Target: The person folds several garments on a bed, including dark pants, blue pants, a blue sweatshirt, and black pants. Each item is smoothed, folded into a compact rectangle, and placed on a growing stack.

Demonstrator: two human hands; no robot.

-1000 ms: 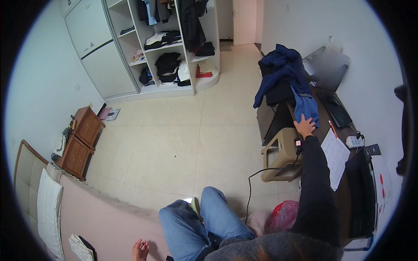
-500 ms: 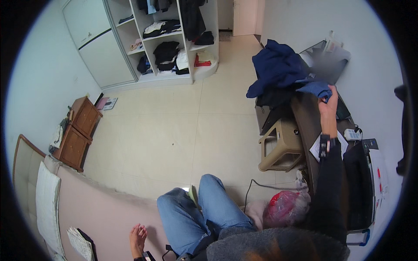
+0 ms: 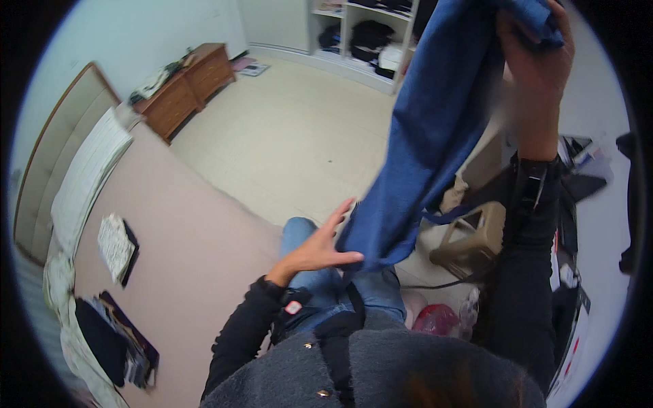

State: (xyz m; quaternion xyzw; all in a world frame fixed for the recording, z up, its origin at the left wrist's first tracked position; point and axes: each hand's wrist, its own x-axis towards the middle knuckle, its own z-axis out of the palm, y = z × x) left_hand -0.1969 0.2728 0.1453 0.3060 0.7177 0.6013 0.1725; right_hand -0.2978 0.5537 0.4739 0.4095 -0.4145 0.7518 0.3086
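Blue garment (image 3: 432, 129) up in air, centre to upper right, hanging loose, unfolded. Right hand (image 3: 537, 78) clutching top; left hand (image 3: 316, 250) spread by lower end, can't tell if touching. Clothes pile (image 3: 121, 340) already on bed (image 3: 190, 238), lower left.

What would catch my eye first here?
The blue garment comes first, hanging from the raised right hand at upper right, with the open left hand at its lower end. Next comes the pink bed at left, then the beige stool at right.
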